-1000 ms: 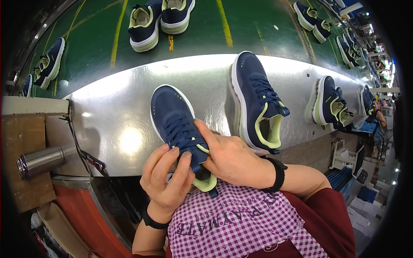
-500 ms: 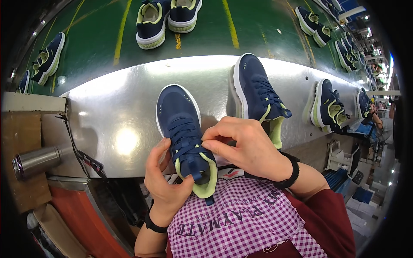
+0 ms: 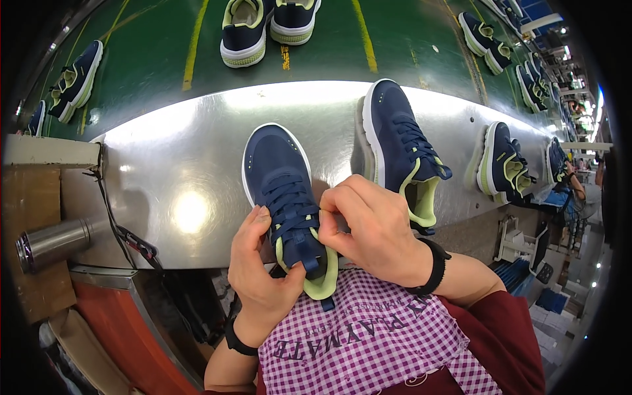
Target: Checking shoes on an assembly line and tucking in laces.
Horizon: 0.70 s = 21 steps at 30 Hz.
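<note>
A navy sneaker (image 3: 273, 155) with a white sole and lime-green lining lies in front of me, toe pointing away, heel against my apron. My left hand (image 3: 263, 276) is closed on its left side near the opening, thumb by the tongue and fingers along the lace rows. At the right edge of the lacing, my right hand (image 3: 375, 227) pinches the navy shoelace (image 3: 293, 214); the lace end is hidden by the fingers. Just right of that hand, a second matching sneaker (image 3: 397, 125) rests on the metal bench, laced, its toe also pointing away.
The shiny metal bench (image 3: 197, 151) borders a green surface (image 3: 151, 59) with yellow lines. More sneakers (image 3: 243, 36) stand there, and another pair (image 3: 503, 158) sits farther right on the bench. At left are a metal cylinder (image 3: 56, 243) and a dark cord (image 3: 112, 204).
The view has shifted slightly. The sneaker in my hands sits a little further right and is tilted more. My right hand still pinches at the lacing, its fingers curled more tightly.
</note>
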{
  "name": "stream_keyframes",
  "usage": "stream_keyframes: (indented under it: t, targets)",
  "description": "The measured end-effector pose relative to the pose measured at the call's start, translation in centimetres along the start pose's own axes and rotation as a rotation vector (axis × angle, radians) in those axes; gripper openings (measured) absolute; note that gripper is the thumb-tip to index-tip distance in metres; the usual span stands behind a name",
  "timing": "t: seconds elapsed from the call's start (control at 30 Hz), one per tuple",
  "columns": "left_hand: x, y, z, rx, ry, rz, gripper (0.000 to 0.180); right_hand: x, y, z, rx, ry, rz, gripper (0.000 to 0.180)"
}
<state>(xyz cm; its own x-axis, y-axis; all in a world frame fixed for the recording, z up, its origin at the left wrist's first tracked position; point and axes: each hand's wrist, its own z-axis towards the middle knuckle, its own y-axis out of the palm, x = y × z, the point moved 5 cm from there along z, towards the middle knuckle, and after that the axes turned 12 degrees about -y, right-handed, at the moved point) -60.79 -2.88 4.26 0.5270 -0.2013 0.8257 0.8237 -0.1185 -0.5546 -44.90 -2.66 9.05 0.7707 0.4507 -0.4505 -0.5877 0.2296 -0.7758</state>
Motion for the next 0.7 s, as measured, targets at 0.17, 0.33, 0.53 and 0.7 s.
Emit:
stream_keyframes:
  t: [0.17,0.33,0.53,0.7]
  targets:
    - [-0.6,0.6,-0.2,0.015,-0.008,-0.033,0.064,0.5,-0.5,0.0,0.065,-0.061,-0.007,0.015]
    - [0.1,-0.6,-0.2,0.053,0.033,0.033,0.070,0.4,-1.9,-0.6,-0.107,0.038,0.248,0.039]
    - [0.4,0.3,0.6,0.118,0.144,-0.009,0.072,-0.1,-0.8,-1.4,-0.271,-0.094,0.293,0.057]
    - [0.6,-1.8,0.8,-0.019,0.119,-0.067,0.061,0.7,0.6,-2.7,-0.360,0.242,0.469,0.075]
